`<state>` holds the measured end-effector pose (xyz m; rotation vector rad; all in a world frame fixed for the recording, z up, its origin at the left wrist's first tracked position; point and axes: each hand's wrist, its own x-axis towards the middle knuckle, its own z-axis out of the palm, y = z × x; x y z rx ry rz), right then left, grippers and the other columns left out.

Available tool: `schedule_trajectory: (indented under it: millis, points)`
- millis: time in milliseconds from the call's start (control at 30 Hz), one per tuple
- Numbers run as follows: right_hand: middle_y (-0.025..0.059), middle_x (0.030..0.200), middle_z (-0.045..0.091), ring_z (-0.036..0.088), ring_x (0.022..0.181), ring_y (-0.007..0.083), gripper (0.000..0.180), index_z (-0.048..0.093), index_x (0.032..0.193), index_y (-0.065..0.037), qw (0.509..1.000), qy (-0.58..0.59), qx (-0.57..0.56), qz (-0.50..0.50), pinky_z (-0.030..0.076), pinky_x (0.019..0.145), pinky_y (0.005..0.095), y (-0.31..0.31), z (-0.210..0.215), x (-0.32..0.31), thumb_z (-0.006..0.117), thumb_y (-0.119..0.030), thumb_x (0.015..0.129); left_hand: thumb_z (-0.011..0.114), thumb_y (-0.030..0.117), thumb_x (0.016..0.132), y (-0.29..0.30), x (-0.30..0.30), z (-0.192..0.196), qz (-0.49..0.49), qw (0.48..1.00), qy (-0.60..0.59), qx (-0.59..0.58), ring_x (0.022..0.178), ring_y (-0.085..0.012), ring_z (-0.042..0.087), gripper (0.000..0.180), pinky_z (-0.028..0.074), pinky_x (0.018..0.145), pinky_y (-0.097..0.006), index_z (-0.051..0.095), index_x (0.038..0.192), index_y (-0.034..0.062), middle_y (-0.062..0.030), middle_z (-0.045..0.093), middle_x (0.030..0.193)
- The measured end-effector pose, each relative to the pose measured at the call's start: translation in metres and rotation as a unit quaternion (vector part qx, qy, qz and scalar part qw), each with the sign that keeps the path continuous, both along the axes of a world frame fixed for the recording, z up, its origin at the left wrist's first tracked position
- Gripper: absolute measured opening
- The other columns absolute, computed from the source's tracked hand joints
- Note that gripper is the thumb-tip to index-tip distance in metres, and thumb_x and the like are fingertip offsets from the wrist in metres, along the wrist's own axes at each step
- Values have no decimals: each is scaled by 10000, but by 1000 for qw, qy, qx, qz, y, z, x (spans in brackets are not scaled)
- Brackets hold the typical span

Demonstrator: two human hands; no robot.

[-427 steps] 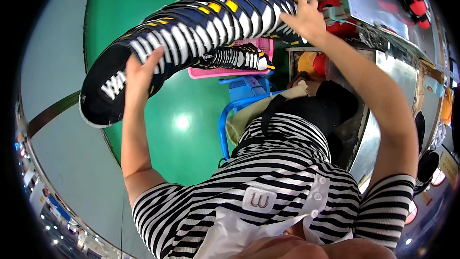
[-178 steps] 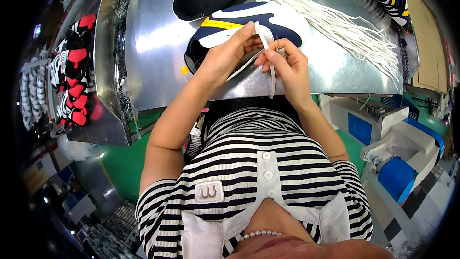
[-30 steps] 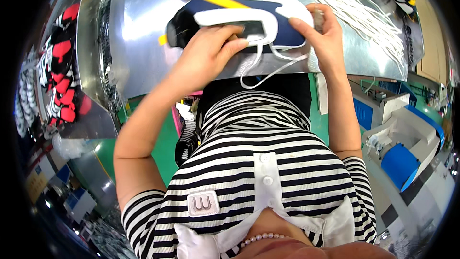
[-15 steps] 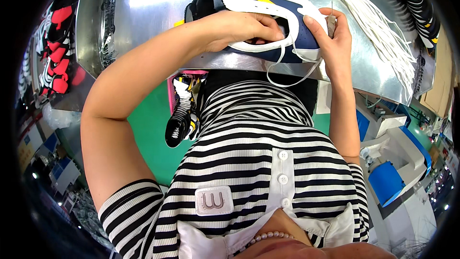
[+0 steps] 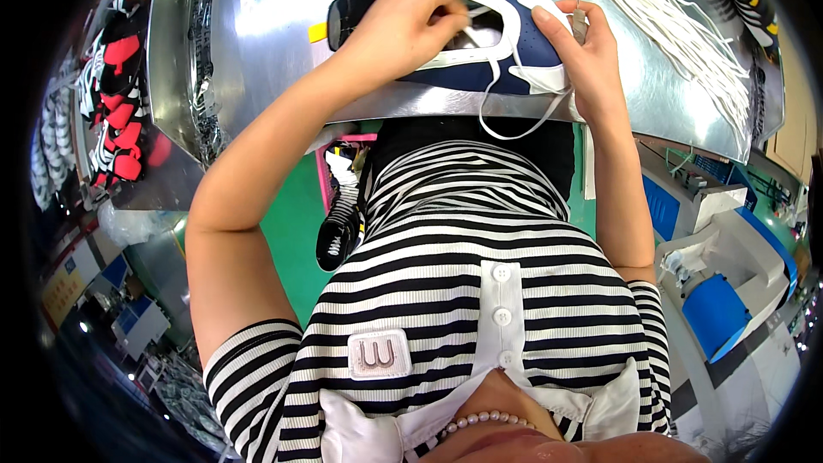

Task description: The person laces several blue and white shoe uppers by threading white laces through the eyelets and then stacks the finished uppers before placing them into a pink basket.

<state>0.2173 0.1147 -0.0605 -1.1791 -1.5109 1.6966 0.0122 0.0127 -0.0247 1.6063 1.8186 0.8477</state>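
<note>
A navy, white and yellow sneaker (image 5: 533, 41) lies on its side on the metal table, its opening facing me. Over that opening my left hand (image 5: 416, 30) is closed, pinching a white strand that looks like the shoelace (image 5: 491, 107); its fingertips are partly blurred. A loop of this lace hangs over the table's near edge. My right hand (image 5: 591, 56) grips the toe end, thumb on the upper and other fingers behind. Between its fingers sits a small awl-like tool (image 5: 580, 24) with a grey-brown handle and thin metal point.
A bundle of white laces (image 5: 660, 34) lies on the metal table (image 5: 274, 34) at the right. Red, black and white shoe parts (image 5: 120, 120) are piled at far left. Below the table edge, more shoes (image 5: 341, 227) sit by a pink bin. A blue-and-white machine (image 5: 716, 304) stands at right.
My left hand has drawn back out of the shoe opening, up and to the left, with a white strand at its fingers. My right hand keeps its hold on the toe.
</note>
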Motion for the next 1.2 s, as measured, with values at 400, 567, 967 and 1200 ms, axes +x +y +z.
schedule_trajectory:
  millis: [400,567,967,1200]
  points:
    - [59,955,645,605,811,87,390,577,1125,-12,999,1,34,-24,484,701,215,24,-5,40,763,-228,860,642,137,915,-159,-219,61,357,834,418,40,754,-212,633,163,508,724,-324,671,976,-11,-124,670,859]
    - [100,849,673,620,723,170,428,602,1144,-68,940,-240,243,0,476,673,284,26,-6,37,682,-405,892,596,38,929,-61,-41,79,118,983,67,126,868,-102,570,103,465,805,-244,622,1003,-29,-79,633,1034]
    - [-25,894,596,532,802,66,129,697,1005,-20,986,30,148,67,433,731,209,4,35,30,675,-75,890,648,7,856,32,36,54,-104,965,114,214,923,-245,637,37,496,770,-314,631,885,-8,-124,642,1134]
    - [-4,810,633,447,618,9,185,652,1050,5,988,141,-59,27,360,562,169,1,20,7,680,-87,892,676,42,831,12,29,44,-2,973,167,161,859,-306,616,96,487,756,-383,638,908,1,-115,648,996]
